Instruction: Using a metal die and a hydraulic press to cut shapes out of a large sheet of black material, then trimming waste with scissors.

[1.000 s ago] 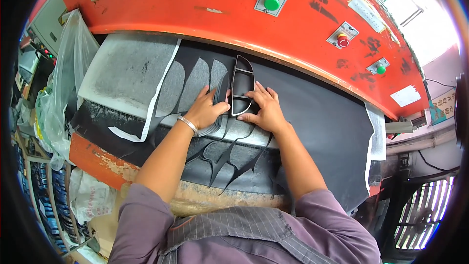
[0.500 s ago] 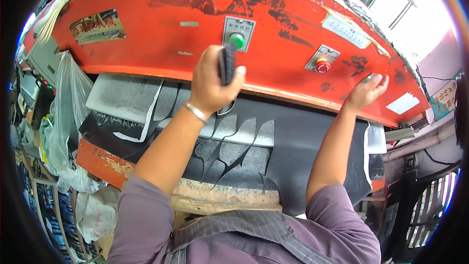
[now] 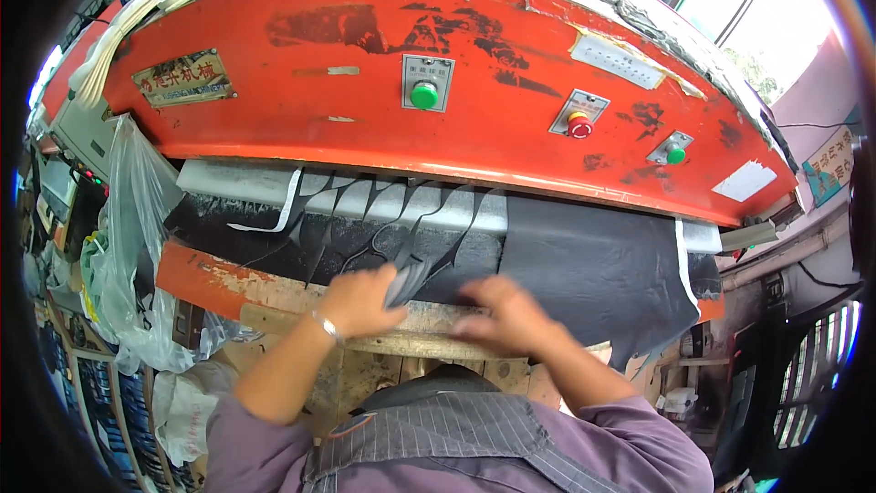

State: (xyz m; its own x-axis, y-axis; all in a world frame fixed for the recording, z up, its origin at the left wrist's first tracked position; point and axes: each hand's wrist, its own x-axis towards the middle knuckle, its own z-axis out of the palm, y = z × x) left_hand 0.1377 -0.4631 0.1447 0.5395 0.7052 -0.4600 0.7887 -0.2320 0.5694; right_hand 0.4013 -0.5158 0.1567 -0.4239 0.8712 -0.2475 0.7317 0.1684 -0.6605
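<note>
Your left hand pinches a dark cut piece at the near edge of the black sheet, its long axis running away from you. Your right hand lies blurred just beside it; its grip cannot be told. A clear plastic bag hangs on your left, contents unclear.

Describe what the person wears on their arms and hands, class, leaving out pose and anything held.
Both hands are bare, with no gloves. The left hand has a thin silver bracelet at the wrist. The forearms are uncovered; purple sleeves end near the elbows. The right hand shows no jewellery, though it is blurred.
</note>
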